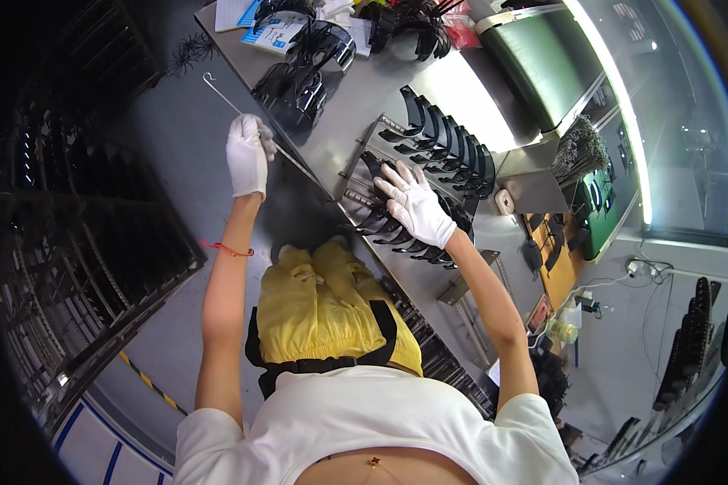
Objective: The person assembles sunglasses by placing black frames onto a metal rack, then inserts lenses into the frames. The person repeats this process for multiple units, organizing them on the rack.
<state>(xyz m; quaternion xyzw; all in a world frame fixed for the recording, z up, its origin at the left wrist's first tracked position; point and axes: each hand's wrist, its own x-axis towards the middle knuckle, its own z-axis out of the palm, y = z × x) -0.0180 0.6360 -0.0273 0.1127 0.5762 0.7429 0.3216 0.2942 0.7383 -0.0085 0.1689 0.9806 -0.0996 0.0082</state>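
My left hand (249, 155), in a white glove, is closed around a thin metal rod with a hooked end (221, 93). The rod slants across the table's near edge, its hook away from the table and its other end low by the rack. White-gloved too, my right hand (416, 205) has its fingers spread over a metal rack (378, 129) on the table. Its fingertips are at a black curved part (374, 164) in that rack. Rows of similar glossy black curved parts (453, 147) stand beyond and beside the hand; some are hidden beneath it.
More curved black pieces (299, 90) and papers (279, 32) lie at the table's far left. At the back is a green belt (526, 69). A bundle of wires (581, 149) and a wooden board with black parts (560, 271) are at right. Dark shelving (89, 242) stands left.
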